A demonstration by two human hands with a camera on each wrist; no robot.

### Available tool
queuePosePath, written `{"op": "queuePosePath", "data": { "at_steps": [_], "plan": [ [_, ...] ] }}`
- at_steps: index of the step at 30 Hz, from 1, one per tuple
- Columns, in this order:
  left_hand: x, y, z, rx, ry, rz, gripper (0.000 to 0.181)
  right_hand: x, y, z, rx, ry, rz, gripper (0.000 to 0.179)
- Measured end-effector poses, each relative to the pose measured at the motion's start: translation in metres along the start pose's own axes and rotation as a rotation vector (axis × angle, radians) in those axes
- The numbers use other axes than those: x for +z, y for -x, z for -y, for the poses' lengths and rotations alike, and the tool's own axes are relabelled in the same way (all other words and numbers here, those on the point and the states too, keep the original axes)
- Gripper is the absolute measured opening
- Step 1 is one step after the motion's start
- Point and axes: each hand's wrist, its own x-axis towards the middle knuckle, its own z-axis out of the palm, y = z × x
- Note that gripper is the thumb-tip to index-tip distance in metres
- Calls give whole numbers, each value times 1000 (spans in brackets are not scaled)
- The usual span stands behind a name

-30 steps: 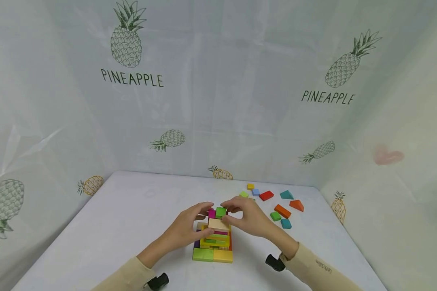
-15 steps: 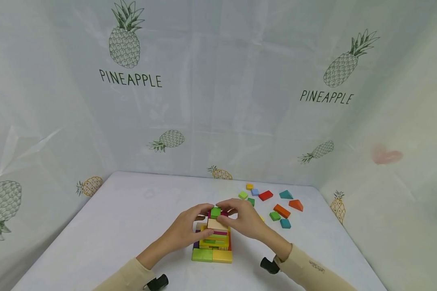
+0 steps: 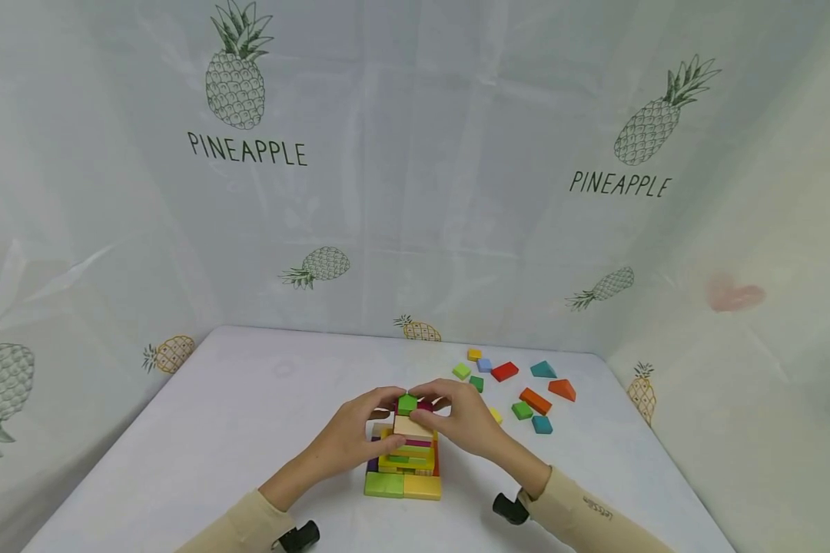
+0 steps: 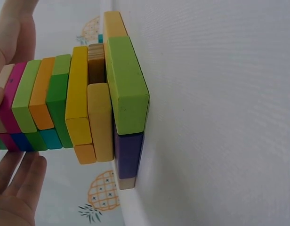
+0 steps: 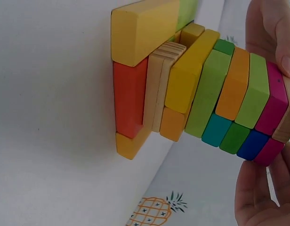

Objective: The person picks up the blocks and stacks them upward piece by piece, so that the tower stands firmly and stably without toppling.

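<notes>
A tower of coloured wooden blocks (image 3: 408, 461) stands on the table. A green block (image 3: 407, 405) lies on top, beside a magenta block. Below its front edge is a natural-wood block (image 3: 413, 427). My right hand (image 3: 463, 415) pinches the green block from the right, index finger behind and thumb in front. From the left, my left hand (image 3: 349, 434) spans the tower's upper part, thumb at the front and fingers reaching behind. Its lower fingers (image 4: 22, 183) spread beside the tower in the left wrist view. The index fingertips nearly meet over the green block.
Loose blocks lie at the back right: a red block (image 3: 505, 372), an orange-red block (image 3: 536, 401), a teal triangle (image 3: 543, 369), a yellow block (image 3: 475, 355) and several others. Light green and yellow blocks (image 3: 422, 487) form the tower's front base. Patterned curtains (image 3: 415, 192) surround the table.
My right hand has shifted left with the green block, which sits nearer the tower's left side and has turned slightly. My left hand stays in place.
</notes>
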Motion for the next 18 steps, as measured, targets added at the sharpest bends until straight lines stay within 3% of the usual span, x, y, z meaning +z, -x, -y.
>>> {"op": "queuePosePath", "data": {
  "at_steps": [18],
  "plan": [
    [1,0,-1,-24,4,-5,68,-1,2,-2,20,-12,14,36]
  ]
}}
